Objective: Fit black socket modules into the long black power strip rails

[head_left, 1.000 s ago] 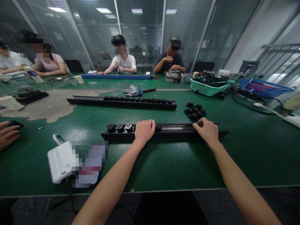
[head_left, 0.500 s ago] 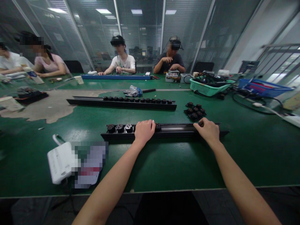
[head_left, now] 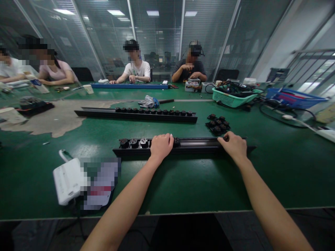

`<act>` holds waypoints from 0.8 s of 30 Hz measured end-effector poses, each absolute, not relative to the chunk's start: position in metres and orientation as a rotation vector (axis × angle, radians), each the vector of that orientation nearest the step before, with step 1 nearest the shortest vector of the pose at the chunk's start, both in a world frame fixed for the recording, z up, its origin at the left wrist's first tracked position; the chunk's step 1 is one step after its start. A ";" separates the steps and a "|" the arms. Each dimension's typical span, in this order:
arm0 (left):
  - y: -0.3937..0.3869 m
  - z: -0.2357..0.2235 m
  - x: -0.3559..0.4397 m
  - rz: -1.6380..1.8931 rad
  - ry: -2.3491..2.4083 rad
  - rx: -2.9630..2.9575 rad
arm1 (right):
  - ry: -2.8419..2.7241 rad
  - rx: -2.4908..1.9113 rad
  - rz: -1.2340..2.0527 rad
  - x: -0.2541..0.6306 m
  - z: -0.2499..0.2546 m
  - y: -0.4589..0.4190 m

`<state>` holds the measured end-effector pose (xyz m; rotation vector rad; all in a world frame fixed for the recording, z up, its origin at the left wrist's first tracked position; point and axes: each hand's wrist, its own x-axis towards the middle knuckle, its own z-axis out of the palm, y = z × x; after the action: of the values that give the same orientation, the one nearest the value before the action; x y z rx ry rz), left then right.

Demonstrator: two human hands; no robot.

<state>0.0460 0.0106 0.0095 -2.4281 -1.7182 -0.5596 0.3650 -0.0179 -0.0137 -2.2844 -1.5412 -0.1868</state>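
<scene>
A long black channel-shaped rail lies across the table in front of me. Several black round-topped modules sit in its left part, and a bare stretch shows between my hands. My left hand is curled over the middle of the rail, fingers closed; its fingertips are hidden behind the rail and modules. Toward the right end, my right hand pinches a small black module at the rail, partly covered by the fingers. Just behind that hand lies a cluster of loose black modules.
A second black rail holding a row of modules lies farther back. Beyond it are a glove, a green basket and a blue tray. A white power bank is at front left. Several people sit around the table.
My right hand has shifted very slightly to the right along the rail with the module in its fingers. My left hand stays put.
</scene>
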 end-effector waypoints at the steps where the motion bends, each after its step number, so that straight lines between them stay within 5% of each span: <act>1: 0.011 0.010 0.046 -0.562 -1.715 -2.427 | -1.537 -2.288 -0.185 0.365 -0.014 -0.018; 24: 0.010 0.010 0.046 -0.542 -1.723 -2.412 | -1.538 -2.313 -0.132 0.369 -0.013 -0.019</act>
<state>0.0464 0.0103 0.0097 -2.4123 -1.7231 -0.5424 0.3689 -0.0188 -0.0127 -2.3131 -1.5377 -0.1322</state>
